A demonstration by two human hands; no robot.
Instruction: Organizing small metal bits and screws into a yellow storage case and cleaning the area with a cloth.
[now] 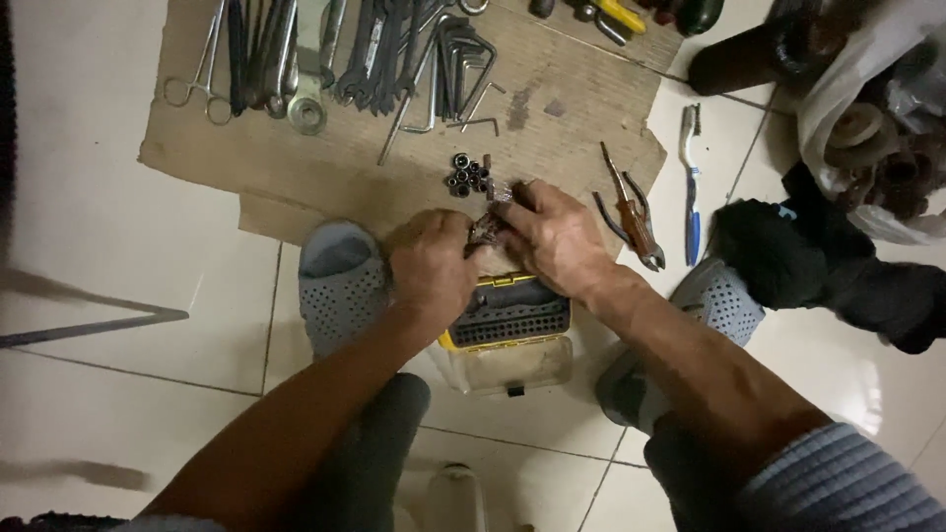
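Left hand (pixel 431 266) and right hand (pixel 552 236) both closed on a small dark part (pixel 483 232), mostly hidden by fingers; below, yellow bit case (pixel 507 320) half covered.

Dim, glossy pale tiled floor (pixel 108 227)

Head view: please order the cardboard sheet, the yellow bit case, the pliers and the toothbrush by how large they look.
1. Cardboard sheet, largest by far.
2. Yellow bit case, partly hidden by the hands.
3. Pliers and toothbrush: similar length, so I do not rank them.
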